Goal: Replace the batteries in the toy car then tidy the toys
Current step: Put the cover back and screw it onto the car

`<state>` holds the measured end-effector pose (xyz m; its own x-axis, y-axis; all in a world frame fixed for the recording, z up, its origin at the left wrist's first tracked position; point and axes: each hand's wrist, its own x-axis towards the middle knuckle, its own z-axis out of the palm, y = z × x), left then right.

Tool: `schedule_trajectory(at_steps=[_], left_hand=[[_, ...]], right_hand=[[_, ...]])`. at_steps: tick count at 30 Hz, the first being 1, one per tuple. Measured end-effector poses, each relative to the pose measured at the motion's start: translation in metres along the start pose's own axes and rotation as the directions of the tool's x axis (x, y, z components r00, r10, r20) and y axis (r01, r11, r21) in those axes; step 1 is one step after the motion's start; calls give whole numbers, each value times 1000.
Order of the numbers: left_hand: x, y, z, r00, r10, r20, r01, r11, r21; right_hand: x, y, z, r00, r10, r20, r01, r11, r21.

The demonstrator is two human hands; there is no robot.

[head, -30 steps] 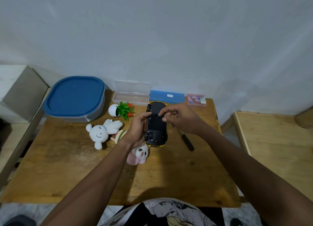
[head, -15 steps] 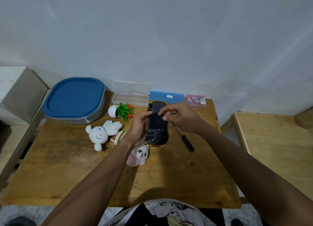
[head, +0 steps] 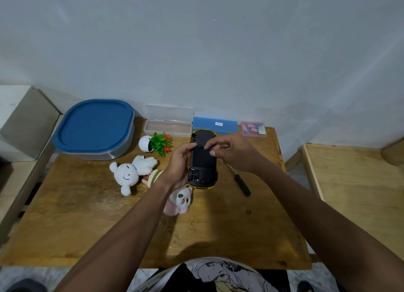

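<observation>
- I see the wooden table (head: 87,215) filling the lower view, a blue-lidded tub (head: 94,127) at its 10 o'clock corner.
- The toy car (head: 202,162) is upside down, black underside up, held above the table's 12 o'clock half.
- My left hand (head: 177,167) is wrapped around the car's left flank.
- My right hand (head: 234,151) has fingertips pressed together on the underside; whether they pinch anything, I cannot tell.
- A screwdriver (head: 241,183) lies at the car's 4 o'clock.

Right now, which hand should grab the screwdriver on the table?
Probably the right hand. The screwdriver lies on the table just beside that wrist, on the right of the upside-down toy car. The left hand is cradling the car's other side, steadying it.
</observation>
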<state>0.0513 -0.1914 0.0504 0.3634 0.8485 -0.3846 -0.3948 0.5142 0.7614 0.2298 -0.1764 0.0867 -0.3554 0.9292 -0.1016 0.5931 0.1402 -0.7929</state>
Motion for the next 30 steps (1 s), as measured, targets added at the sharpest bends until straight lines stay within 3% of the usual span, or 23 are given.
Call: schedule_trajectory(at_steps=[7, 11, 16, 20, 25, 27, 30], left_hand=[[2, -3, -2, 999, 1, 33, 1, 999, -48], [6, -6, -1, 1000, 2, 7, -1, 997, -75], [10, -13, -5, 998, -40, -45, 38, 998, -49], [13, -22, -7, 995, -52, -83, 51, 999, -14], [21, -33, -11, 981, -110, -161, 115, 993, 18], [25, -33, -13, 972, -125, -199, 132, 991, 22], [30, -35, -20, 965, -144, -217, 154, 988, 28]], right_hand=[[4, 13, 10, 976, -151, -160, 108, 962, -250], [3, 26, 23, 936, -165, -312, 101, 972, -210], [-3, 24, 35, 903, 112, -414, -92, 993, 70], [-4, 30, 41, 872, 363, -327, -255, 910, 328], [-1, 48, 47, 834, 471, -288, -351, 855, 382], [-3, 62, 45, 805, 480, -348, -368, 865, 340], [-11, 84, 42, 842, 364, -399, -394, 919, 7]])
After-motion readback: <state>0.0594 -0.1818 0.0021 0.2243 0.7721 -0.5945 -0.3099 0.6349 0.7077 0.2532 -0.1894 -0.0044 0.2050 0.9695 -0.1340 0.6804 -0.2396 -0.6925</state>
